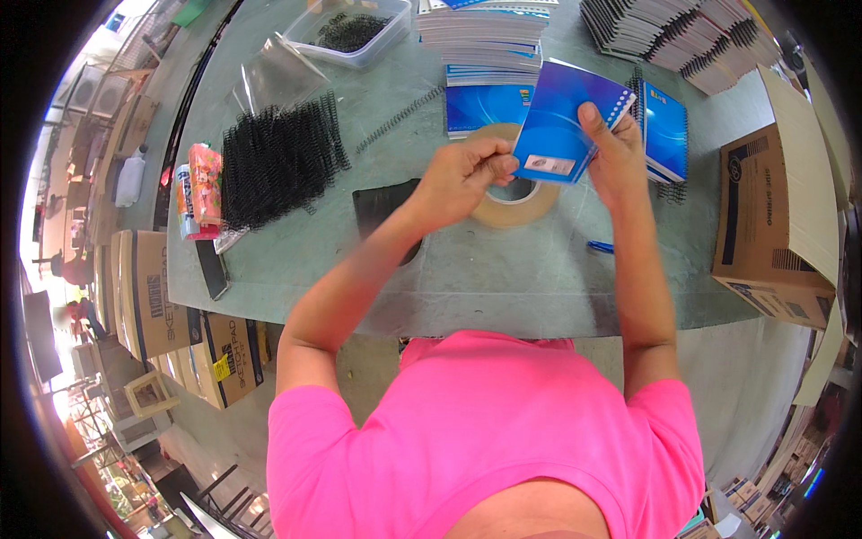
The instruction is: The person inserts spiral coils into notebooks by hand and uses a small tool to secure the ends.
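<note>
A blue-covered notebook (564,112) with a row of punched holes along its right edge is held up, tilted, over the table. My left hand (467,180) pinches its lower left corner between thumb and fingers. At the holed edge, my right hand (615,148) grips it with the thumb on the cover. Beneath it, a wide roll of clear tape (521,216) lies partly hidden. Behind is a stack of blue notebooks (489,54). To the right, more blue notebooks (664,135) lie beside black coils. One loose black spiral coil (400,119) rests left of the stack.
Many black spiral coils (278,162) are heaped at left, near a plastic tub (359,56) holding dark coils. Piled notebooks (678,40) stand far right. An open cardboard box (763,216) sits at the right edge. A blue pen (601,246) and black pouch-like piece (382,207) lie nearer me.
</note>
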A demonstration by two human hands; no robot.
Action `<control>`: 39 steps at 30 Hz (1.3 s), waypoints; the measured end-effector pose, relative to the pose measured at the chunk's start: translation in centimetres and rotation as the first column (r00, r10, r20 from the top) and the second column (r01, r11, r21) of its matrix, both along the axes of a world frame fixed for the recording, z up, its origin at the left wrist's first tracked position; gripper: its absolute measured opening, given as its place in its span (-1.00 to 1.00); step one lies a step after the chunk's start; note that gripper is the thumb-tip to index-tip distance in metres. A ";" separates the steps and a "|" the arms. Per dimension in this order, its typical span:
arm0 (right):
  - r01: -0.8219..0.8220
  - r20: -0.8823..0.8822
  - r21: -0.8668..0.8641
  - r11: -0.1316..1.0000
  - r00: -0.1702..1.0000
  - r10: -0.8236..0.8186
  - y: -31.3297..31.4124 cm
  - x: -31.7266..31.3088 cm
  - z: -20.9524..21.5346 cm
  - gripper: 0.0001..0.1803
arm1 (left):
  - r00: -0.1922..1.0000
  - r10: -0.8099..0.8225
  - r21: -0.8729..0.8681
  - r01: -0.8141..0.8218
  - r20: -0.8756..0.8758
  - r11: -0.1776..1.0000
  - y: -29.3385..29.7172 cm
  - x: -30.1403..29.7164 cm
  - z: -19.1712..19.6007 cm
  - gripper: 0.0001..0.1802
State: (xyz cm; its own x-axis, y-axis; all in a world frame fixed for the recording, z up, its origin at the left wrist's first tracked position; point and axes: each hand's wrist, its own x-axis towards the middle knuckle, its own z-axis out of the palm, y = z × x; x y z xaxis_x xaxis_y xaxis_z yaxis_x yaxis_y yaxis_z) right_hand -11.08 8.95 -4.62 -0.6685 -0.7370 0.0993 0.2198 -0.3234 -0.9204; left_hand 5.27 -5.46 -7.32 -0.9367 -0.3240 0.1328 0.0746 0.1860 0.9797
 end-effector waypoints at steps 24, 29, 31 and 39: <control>0.095 -0.806 0.525 0.846 0.374 0.458 -6.7 2.1 2.1 -0.77 | 0.850 0.429 -0.901 0.112 0.305 0.419 -3.1 3.5 2.5 -0.65; 0.100 -0.770 0.591 0.800 0.363 0.524 -6.4 2.3 3.0 -0.81 | 0.906 0.362 -0.798 -0.048 0.218 0.601 -1.6 3.0 3.9 -0.67; 0.098 -0.793 0.554 0.827 0.364 0.488 -6.4 2.1 2.6 -0.80 | 0.900 0.401 -0.617 -0.219 0.173 0.756 -2.2 3.1 5.4 -0.69; 0.095 -0.784 0.574 0.813 0.349 0.513 -6.5 2.2 2.7 -0.80 | 0.937 0.326 -0.553 -0.339 -0.125 0.761 -2.0 2.7 3.4 -0.75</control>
